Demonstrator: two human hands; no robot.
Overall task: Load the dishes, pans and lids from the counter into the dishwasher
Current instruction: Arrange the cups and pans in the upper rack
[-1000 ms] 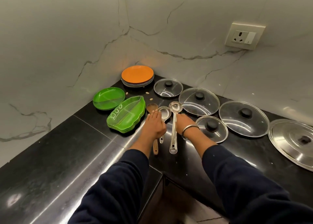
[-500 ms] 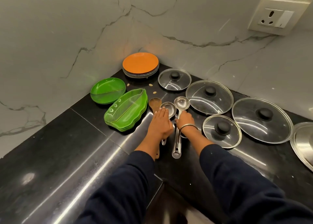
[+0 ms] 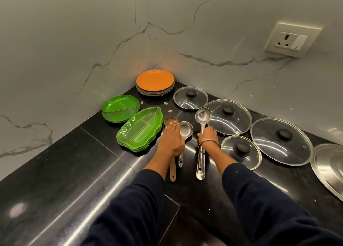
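Here the left hand (image 3: pixel 171 140) lies flat, fingers straight, over the wooden spoon (image 3: pixel 172 164) and small ladle (image 3: pixel 184 132) on the tabletop (image 3: pixel 74 171); the right hand (image 3: pixel 207 135) curls round the long ladle (image 3: pixel 201 143). Best gather all three handles together before lifting. Lids (image 3: pixel 281 140) wait right, plates (image 3: pixel 155 80) far left. No writing is readable.
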